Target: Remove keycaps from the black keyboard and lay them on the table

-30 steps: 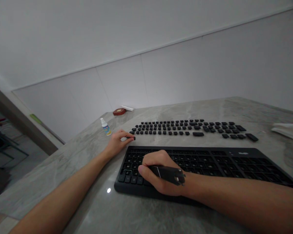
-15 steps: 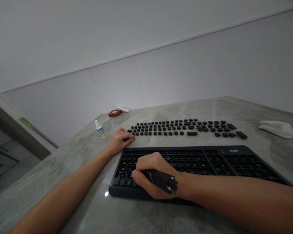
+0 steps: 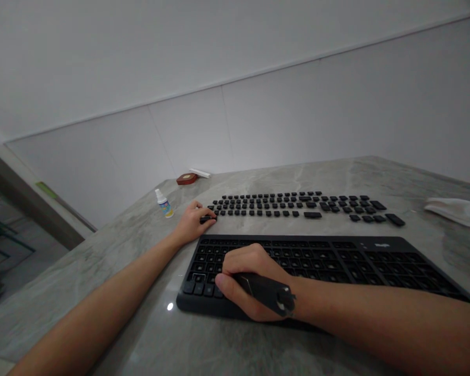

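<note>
My left hand (image 3: 192, 223) is at the left end of several rows of loose black keycaps (image 3: 260, 204). Between its thumb and fingers is a dark, long keycap (image 3: 206, 219). My right hand (image 3: 254, 279) is wrapped around a thick black-handled tool (image 3: 266, 293), whose working end is hidden under the fingers. Beneath that hand lies a black keyboard (image 3: 391, 245) with most of its key sockets bare. A few keys (image 3: 199, 289) sit in its near left corner. The right hand and forearm cover part of the keyboard.
A small white spray bottle (image 3: 164, 203) stands left of my left hand. Farther back are a reddish-brown case (image 3: 187, 179) and a white strip (image 3: 200, 173). A white cloth (image 3: 455, 211) lies at the right. Behind the grey marbled table (image 3: 152, 334) rises a wall.
The view has shifted slightly. More of the long keycap shows between my left thumb and fingers. My right hand keeps its grip on the tool, nearly in place over the keyboard.
</note>
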Action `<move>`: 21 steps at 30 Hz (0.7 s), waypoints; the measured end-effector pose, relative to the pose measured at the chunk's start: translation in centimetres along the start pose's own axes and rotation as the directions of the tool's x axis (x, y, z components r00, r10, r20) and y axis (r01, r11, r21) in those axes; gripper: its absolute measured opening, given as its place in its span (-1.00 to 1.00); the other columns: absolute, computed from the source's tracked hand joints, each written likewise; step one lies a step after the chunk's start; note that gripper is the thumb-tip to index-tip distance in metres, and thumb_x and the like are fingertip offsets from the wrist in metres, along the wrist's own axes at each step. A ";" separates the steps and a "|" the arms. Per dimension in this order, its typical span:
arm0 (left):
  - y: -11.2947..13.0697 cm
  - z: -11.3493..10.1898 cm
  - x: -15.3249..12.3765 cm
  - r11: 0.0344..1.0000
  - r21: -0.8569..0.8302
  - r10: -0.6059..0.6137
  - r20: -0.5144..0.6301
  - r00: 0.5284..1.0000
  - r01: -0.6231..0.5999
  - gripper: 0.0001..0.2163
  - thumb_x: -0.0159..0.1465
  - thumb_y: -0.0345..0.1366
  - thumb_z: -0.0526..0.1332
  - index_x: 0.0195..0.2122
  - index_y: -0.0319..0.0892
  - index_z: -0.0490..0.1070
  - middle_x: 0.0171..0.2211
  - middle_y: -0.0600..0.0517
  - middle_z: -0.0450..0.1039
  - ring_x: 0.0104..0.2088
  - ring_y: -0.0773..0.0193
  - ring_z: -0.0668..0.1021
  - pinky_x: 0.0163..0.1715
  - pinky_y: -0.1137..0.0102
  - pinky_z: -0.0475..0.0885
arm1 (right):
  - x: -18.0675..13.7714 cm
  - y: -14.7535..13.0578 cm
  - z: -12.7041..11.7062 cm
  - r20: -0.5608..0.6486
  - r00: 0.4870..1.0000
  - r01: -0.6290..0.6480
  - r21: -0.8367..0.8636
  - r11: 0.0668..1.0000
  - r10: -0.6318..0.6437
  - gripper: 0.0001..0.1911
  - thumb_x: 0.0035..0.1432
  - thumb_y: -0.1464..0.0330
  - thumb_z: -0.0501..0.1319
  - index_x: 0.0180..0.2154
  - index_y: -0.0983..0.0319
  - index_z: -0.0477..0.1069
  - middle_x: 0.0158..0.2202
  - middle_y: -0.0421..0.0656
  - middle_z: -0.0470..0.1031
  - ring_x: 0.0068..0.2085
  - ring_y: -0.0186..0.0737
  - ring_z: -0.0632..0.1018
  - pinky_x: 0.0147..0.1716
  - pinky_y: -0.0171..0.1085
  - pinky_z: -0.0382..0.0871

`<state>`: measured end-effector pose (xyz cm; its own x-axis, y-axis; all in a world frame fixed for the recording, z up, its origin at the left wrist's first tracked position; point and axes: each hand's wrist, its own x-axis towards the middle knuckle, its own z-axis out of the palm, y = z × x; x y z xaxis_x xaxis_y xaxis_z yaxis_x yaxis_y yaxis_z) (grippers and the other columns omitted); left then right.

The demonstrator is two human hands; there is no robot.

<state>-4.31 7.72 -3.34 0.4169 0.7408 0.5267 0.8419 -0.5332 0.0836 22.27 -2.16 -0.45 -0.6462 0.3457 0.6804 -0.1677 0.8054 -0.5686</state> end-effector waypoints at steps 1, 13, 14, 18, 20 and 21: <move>0.1 0.0 0.0 1.000 -0.001 -0.002 -0.001 1.000 0.002 -0.89 0.26 -0.28 0.29 -0.20 -0.10 0.55 -0.30 0.01 0.48 -0.18 0.14 0.47 -0.11 0.26 0.42 | 0.0 0.0 0.0 0.007 1.000 -0.004 0.000 1.000 0.004 -0.65 0.17 0.45 0.12 -0.62 0.21 0.09 -0.64 -0.29 0.21 -0.56 -0.40 0.28 -0.52 -0.36 0.16; -0.2 -1.9 -0.5 0.999 0.009 0.049 -0.145 0.988 -0.049 -0.87 0.28 -0.41 0.14 -0.20 -0.19 0.46 -0.21 -0.09 0.41 -0.13 0.09 0.44 -0.06 0.17 0.37 | 0.0 -0.2 -0.2 0.027 0.999 -0.025 0.006 1.000 0.025 -0.64 0.20 0.43 0.10 -0.61 0.21 0.07 -0.63 -0.30 0.17 -0.58 -0.41 0.24 -0.54 -0.35 0.11; -0.4 -2.0 -0.5 0.998 0.013 0.056 -0.140 0.989 -0.055 -0.87 0.27 -0.41 0.15 -0.22 -0.19 0.47 -0.23 -0.08 0.41 -0.14 0.09 0.44 -0.08 0.17 0.37 | 0.0 -0.2 -0.2 0.027 0.999 -0.028 0.004 1.000 0.028 -0.64 0.20 0.43 0.10 -0.62 0.21 0.07 -0.63 -0.30 0.17 -0.58 -0.42 0.23 -0.54 -0.35 0.11; -0.8 -2.3 -0.6 0.994 0.012 0.113 -0.052 0.992 -0.113 -0.88 0.26 -0.39 0.18 -0.27 -0.17 0.52 -0.27 -0.06 0.48 -0.21 0.12 0.46 -0.14 0.21 0.39 | -0.1 -0.1 -0.2 0.028 0.999 -0.017 -0.003 1.000 0.017 -0.63 0.19 0.43 0.11 -0.62 0.22 0.07 -0.63 -0.29 0.18 -0.58 -0.42 0.24 -0.54 -0.35 0.10; -0.9 -2.2 -0.5 0.990 0.000 0.141 -0.009 0.990 -0.141 -0.89 0.27 -0.37 0.20 -0.30 -0.15 0.54 -0.28 -0.05 0.51 -0.22 0.14 0.48 -0.15 0.23 0.40 | -0.1 -0.1 -0.2 0.031 0.999 -0.006 -0.003 1.000 0.006 -0.63 0.19 0.44 0.11 -0.62 0.21 0.07 -0.63 -0.29 0.19 -0.57 -0.41 0.25 -0.54 -0.35 0.12; -1.0 -2.2 -0.5 0.988 -0.007 0.152 0.006 0.988 -0.152 -0.88 0.27 -0.37 0.20 -0.31 -0.15 0.54 -0.28 -0.04 0.52 -0.23 0.15 0.49 -0.15 0.24 0.41 | -0.1 -0.1 -0.1 0.034 0.999 -0.001 -0.004 1.000 0.001 -0.64 0.19 0.44 0.11 -0.62 0.21 0.07 -0.63 -0.29 0.19 -0.57 -0.41 0.25 -0.53 -0.35 0.14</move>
<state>-6.07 7.00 -1.84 0.5417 0.6539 0.5282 0.7666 -0.6421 0.0087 22.47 -2.23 -0.39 -0.6712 0.3302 0.6637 -0.1641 0.8069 -0.5674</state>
